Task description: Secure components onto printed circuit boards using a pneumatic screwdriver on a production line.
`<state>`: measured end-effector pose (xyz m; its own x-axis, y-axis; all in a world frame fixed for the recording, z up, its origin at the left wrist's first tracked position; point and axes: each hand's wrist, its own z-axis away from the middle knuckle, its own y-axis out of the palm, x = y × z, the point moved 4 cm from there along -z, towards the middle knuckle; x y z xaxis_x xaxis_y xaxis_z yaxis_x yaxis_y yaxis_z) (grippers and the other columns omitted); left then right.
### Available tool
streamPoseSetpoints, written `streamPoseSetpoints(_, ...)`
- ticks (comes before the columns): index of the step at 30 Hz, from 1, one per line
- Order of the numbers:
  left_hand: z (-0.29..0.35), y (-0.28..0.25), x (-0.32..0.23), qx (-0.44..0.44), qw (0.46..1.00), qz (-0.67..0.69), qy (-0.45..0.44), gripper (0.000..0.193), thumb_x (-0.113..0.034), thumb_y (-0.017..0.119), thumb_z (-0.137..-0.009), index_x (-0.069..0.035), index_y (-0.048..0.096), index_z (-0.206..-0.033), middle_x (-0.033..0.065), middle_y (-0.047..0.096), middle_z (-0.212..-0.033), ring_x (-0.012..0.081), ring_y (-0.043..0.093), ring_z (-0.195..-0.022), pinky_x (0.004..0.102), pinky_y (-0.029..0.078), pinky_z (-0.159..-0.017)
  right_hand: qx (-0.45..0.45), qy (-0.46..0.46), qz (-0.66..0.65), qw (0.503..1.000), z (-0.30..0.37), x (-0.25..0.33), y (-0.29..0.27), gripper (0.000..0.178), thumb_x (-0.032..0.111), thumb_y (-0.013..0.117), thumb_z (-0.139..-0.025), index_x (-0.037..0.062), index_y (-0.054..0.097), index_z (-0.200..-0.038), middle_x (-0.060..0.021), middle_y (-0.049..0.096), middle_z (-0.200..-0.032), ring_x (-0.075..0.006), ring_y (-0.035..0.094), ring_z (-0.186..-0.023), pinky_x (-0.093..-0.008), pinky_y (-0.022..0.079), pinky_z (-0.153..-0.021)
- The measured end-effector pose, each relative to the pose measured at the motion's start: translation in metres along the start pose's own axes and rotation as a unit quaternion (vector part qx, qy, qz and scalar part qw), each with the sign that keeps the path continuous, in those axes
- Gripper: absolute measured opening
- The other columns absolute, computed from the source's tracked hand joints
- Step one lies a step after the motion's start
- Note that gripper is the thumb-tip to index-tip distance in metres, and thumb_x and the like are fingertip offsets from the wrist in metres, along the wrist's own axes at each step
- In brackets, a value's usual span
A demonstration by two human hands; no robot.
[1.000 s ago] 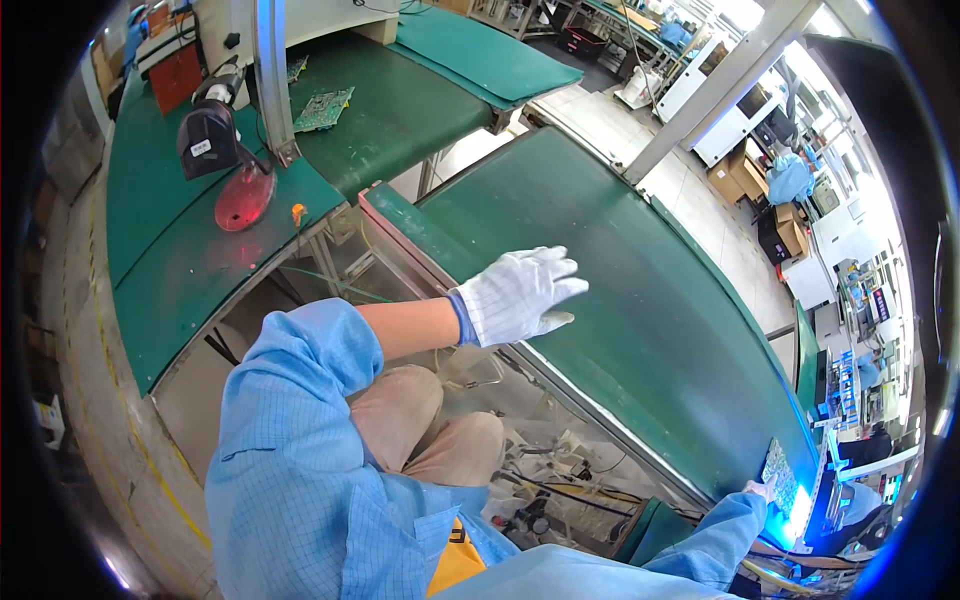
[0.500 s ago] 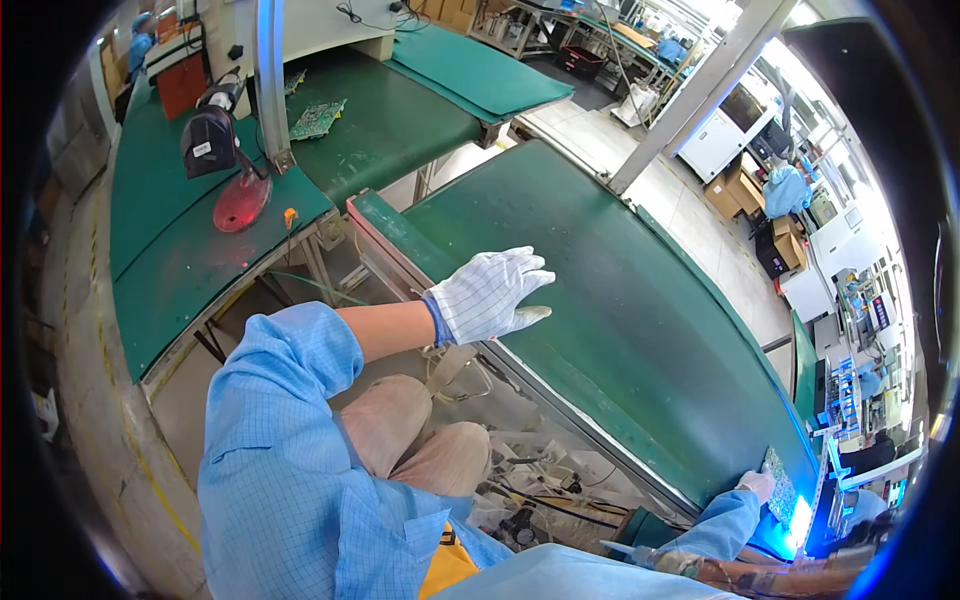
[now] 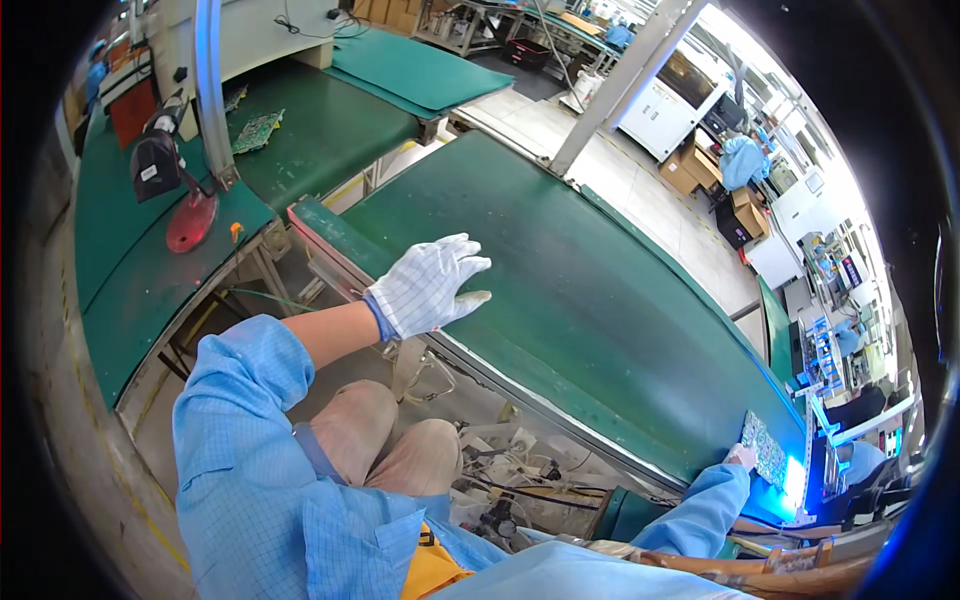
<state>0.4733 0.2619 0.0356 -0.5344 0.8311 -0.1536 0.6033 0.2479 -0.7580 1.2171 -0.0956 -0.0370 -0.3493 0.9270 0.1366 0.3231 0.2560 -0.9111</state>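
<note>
My left hand [image 3: 428, 285], in a white striped glove, is held over the near edge of a green conveyor belt [image 3: 560, 290]. Its fingers are apart and it holds nothing. At the belt's right end, my right hand [image 3: 741, 457], also in a pale glove, grips the left edge of a green circuit board [image 3: 765, 450]. The board is populated with small parts and tilted beside a bright blue-white light [image 3: 794, 482]. Most of the right-hand fingers are small and partly hidden by the board.
At left, a handheld scanner [image 3: 158, 165] rests in a stand with a red base [image 3: 192, 222]. Another circuit board [image 3: 258, 132] lies on a second belt behind. A metal post [image 3: 610, 90] rises at the far belt edge. Cables and hoses [image 3: 530, 480] lie beneath the near edge.
The whole view has swung, so the belt and bench appear farther left. My left hand stays open above the near edge, and my right hand still holds the circuit board by the light.
</note>
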Motion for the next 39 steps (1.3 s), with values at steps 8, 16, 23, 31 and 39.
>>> streamPoseSetpoints(8, 0.002, 0.002, 0.003, 0.004, 1.0, -0.019, -0.008, 0.041, -0.036, 0.066, -0.085, -0.009, 0.057, -0.113, 0.0142, 0.057, -0.119, 0.0308, 0.052, -0.118, 0.0394, 0.046, -0.094, 0.03, -0.044, 0.157, 0.986, 0.064, 0.094, -0.074, 0.026, 0.025, 0.064, -0.084, 0.0037, 0.071, -0.096, -0.0192, 0.068, -0.1, -0.0336, 0.066, -0.097, -0.0401, 0.053, -0.082)
streamPoseSetpoints(16, -0.014, 0.004, -0.038, 0.024, 1.0, -0.009, 0.004, 0.054, -0.039, 0.069, -0.079, -0.011, 0.054, -0.123, 0.0124, 0.05, -0.13, 0.0296, 0.046, -0.125, 0.0385, 0.045, -0.097, -0.026, -0.357, 0.077, 0.931, 0.164, 0.235, -0.124, 0.019, 0.029, 0.067, -0.075, 0.0105, 0.068, -0.077, -0.0138, 0.067, -0.086, -0.0318, 0.065, -0.087, -0.0424, 0.051, -0.077)
streamPoseSetpoints(23, -0.018, 0.027, -0.12, 0.027, 0.989, 0.106, 0.095, 0.059, -0.041, 0.066, -0.082, -0.011, 0.049, -0.129, 0.0186, 0.045, -0.135, 0.0363, 0.041, -0.129, 0.0453, 0.041, -0.102, 0.011, -0.201, 0.106, 0.974, 0.189, 0.239, -0.171, 0.059, 0.043, 0.067, -0.079, 0.0145, 0.056, -0.129, -0.0177, 0.058, -0.124, -0.0332, 0.054, -0.117, -0.041, 0.042, -0.101)
streamPoseSetpoints(31, 0.001, 0.043, -0.11, 0.125, 0.985, 0.109, 0.047, 0.06, -0.044, 0.062, -0.085, -0.012, 0.047, -0.133, 0.019, 0.04, -0.14, 0.0357, 0.038, -0.132, 0.0458, 0.044, -0.099, 0.042, -0.197, 0.001, 0.98, 0.169, 0.198, -0.108, 0.029, 0.034, 0.062, -0.084, 0.0126, 0.072, -0.1, -0.0173, 0.067, -0.101, -0.0342, 0.061, -0.1, -0.0417, 0.047, -0.091)
streamPoseSetpoints(39, -0.016, 0.029, -0.133, 0.089, 0.989, 0.068, 0.096, 0.073, -0.045, 0.067, -0.08, -0.011, 0.04, -0.139, 0.0182, 0.039, -0.141, 0.0346, 0.035, -0.134, 0.0442, 0.038, -0.104, 0.108, -0.353, -0.252, 0.895, 0.312, 0.352, -0.207, 0.063, 0.024, 0.078, -0.071, 0.0116, 0.056, -0.128, -0.019, 0.059, -0.121, -0.0339, 0.056, -0.112, -0.0377, 0.046, -0.096)
